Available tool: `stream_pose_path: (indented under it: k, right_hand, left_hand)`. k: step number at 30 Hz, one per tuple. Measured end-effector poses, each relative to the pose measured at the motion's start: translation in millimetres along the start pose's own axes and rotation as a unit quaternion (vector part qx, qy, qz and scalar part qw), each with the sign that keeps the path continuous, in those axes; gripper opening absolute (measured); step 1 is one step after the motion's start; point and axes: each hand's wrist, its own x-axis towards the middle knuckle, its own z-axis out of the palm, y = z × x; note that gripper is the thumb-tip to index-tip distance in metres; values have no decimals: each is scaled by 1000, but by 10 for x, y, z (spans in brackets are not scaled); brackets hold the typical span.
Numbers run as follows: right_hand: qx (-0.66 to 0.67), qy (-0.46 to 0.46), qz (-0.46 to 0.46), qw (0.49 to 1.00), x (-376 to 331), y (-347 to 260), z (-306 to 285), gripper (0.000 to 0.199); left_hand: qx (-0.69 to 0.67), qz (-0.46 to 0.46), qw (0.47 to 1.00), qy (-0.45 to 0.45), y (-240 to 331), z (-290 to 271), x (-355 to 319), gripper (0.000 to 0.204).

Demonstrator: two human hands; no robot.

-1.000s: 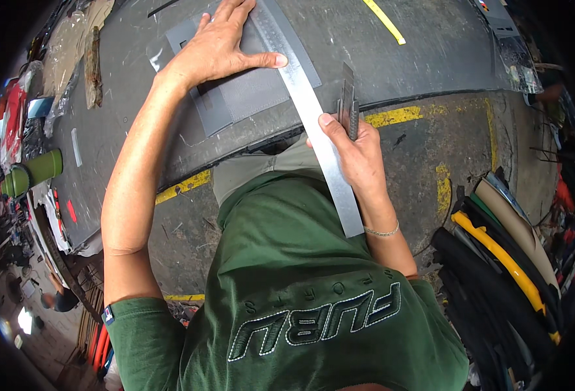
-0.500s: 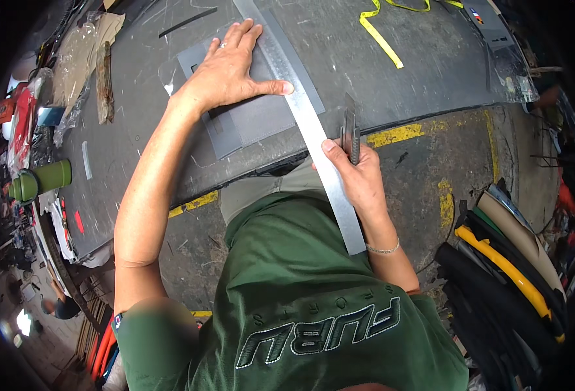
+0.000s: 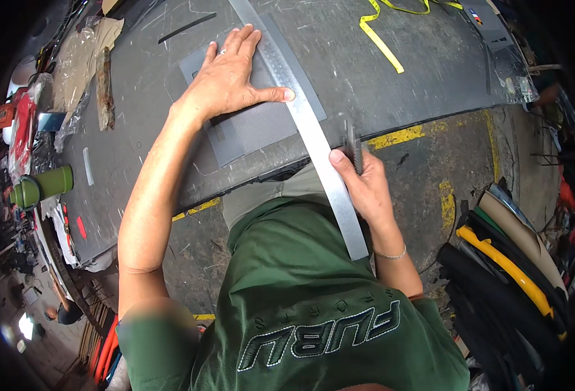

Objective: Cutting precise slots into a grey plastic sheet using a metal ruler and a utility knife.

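My two hands are at one metal ruler (image 3: 310,124), which lies slantwise across one grey panel (image 3: 258,130) on the dark table (image 3: 339,52), its near end jutting past the table's edge. My left hand (image 3: 225,81) is spread flat on the panel, gripping nothing, thumb stretched onto the ruler. My right hand (image 3: 369,186) is closed round one dark, blurred tool (image 3: 352,146). One yellow tape (image 3: 380,45) and one black strip (image 3: 186,28) lie farther off.

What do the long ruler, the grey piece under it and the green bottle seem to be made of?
Long ruler: bare metal, probably steel or aluminium; it has a bright silvery sheen.
Grey piece: perhaps vinyl or coated fabric, matte, with a finely textured panel.
Green bottle: painted metal or plastic; its smooth surface leaves that open.
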Motion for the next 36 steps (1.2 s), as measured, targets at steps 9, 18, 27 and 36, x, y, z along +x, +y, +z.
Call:
stream_pose_path:
  k: [9,18,27,36]
  right_hand:
    - [-240,121,-224,937,-158,-227,-352,44]
    - [-247,71,-304,917,540,-795,180,52]
    - [-376,46,-231,896,1064,-916,501,51]
    - [-399,32,-203,894,1069,-1005,535,52]
  left_hand:
    - [5,-9,999,-34,40,-77,35,143]
    - [27,-27,996,-79,157,-160,40,143]
    - [15,-31,997,-70,228,-203,19,139]
    - [-8,-6,1000,-14,173,-103,-1,135]
